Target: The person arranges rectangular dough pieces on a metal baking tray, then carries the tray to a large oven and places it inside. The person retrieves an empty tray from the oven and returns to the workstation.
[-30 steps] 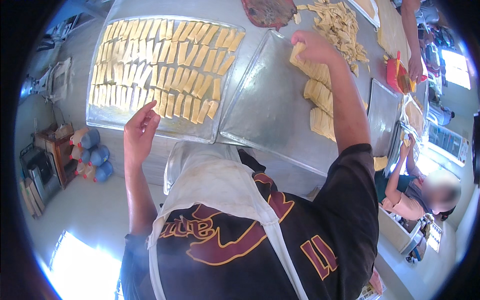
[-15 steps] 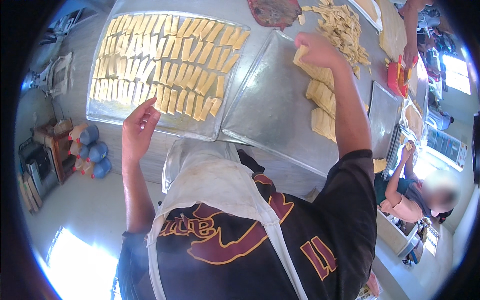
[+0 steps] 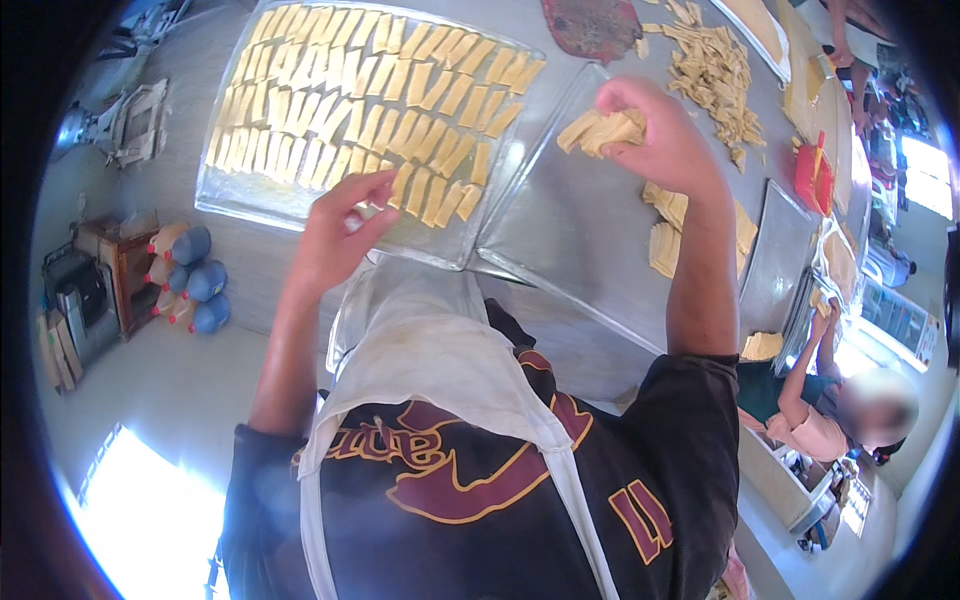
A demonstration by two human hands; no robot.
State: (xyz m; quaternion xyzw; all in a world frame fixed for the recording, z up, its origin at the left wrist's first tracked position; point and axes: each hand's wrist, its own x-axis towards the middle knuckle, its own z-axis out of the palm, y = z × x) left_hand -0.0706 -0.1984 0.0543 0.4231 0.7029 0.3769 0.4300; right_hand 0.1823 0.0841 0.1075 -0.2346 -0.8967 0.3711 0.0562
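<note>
right hand [image 3: 655,140] has its fingers curled tight around a small stack of pale yellow dough strips [image 3: 598,130], the ends sticking out past the fingertips toward the full tray. it's held just above the empty metal tray [image 3: 560,240], which sits right beside the full tray, the 2 trays edge to edge.

left hand [image 3: 335,235] is loosely open, thumb and fingers [image 3: 372,185] spread a bit with nothing in them as far as i can see, hovering at the near edge of the full tray [image 3: 225,195]. that tray is packed with rows of the same strips lying flat side by side.

past the empty tray, on the side away from the full tray, a few more stacks of strips [image 3: 665,245] lie on the grey table [image 3: 290,270], and a loose heap of strips [image 3: 715,70] sits farther back. a red tool [image 3: 812,170] lies out beyond that heap. the person wears a white apron [image 3: 430,350] over a dark shirt. well off from the full tray on the floor side are some blue-capped jugs [image 3: 190,285].
</note>
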